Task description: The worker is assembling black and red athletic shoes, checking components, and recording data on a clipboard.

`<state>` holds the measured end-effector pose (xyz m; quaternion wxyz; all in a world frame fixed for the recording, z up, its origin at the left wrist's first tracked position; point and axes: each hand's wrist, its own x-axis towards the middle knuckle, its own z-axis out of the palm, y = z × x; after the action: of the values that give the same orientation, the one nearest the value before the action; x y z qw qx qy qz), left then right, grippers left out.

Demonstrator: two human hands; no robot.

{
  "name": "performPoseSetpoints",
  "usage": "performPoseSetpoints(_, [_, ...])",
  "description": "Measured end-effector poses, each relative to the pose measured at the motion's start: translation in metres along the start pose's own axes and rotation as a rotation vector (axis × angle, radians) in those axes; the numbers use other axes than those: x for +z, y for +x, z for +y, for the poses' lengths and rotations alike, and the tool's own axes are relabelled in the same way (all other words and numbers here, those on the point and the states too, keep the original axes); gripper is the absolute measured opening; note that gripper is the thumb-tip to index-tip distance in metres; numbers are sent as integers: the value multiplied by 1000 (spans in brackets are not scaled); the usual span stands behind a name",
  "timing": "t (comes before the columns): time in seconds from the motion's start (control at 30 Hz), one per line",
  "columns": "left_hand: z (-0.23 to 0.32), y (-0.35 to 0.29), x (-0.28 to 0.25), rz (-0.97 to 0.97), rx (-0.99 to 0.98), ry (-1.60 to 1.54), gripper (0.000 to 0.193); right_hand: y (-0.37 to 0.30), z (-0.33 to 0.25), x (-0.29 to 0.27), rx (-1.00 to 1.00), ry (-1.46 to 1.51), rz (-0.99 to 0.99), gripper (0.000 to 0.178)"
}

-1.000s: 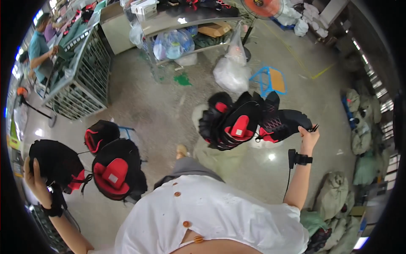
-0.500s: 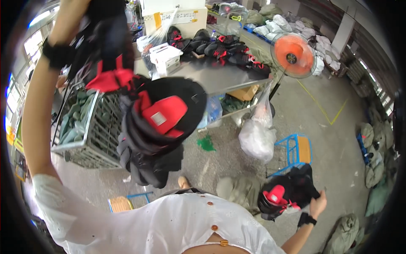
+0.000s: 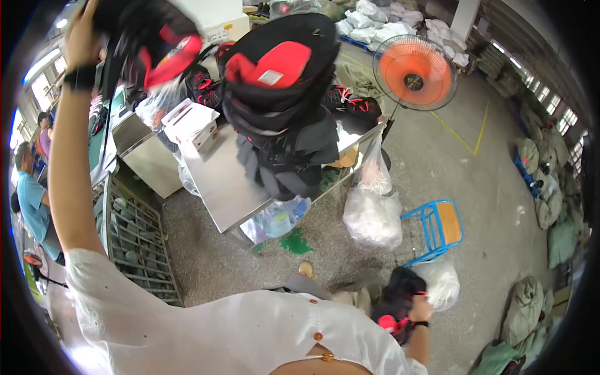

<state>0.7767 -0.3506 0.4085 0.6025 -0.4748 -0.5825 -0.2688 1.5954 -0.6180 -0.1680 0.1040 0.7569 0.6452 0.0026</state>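
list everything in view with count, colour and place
table: 1, silver, centre
shoe uppers: several, black-red, upper left, centre, lower right
shoes: several, black-red, on table
small box: 1, white, on table
large fan: 1, orange, upper right
stool: 1, blue and tan, right
plastic bags: several, whitish, right of centre
barred cart: 1, grey, left
floor patch: 1, green, below table
sacks: many, white and grey-green, top and right
co-worker: at least 1, blue top, left
left hand: 1, bare, upper left, holding shoe uppers
right hand: 1, bare, lower right, holding shoe uppers
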Motion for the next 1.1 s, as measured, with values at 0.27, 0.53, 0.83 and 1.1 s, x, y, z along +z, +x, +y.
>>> performPoseSetpoints(0.27, [75,-390,55,-1115,-518,-447,11,36,-133,159,516,265,-680,23])
performPoseSetpoints(0.53, [96,-401,113,-930,-971,-833,22,57,-146,167,401,211,-615,28])
performPoseSetpoints(0.83, [102,-393,131,-944,-342,-730,53,105,-178,152,229,649,61,33])
performPoseSetpoints(1.1, [215,-351,58,-1154,-133,-978,92,316,-462,-332,-278,1474,537,70])
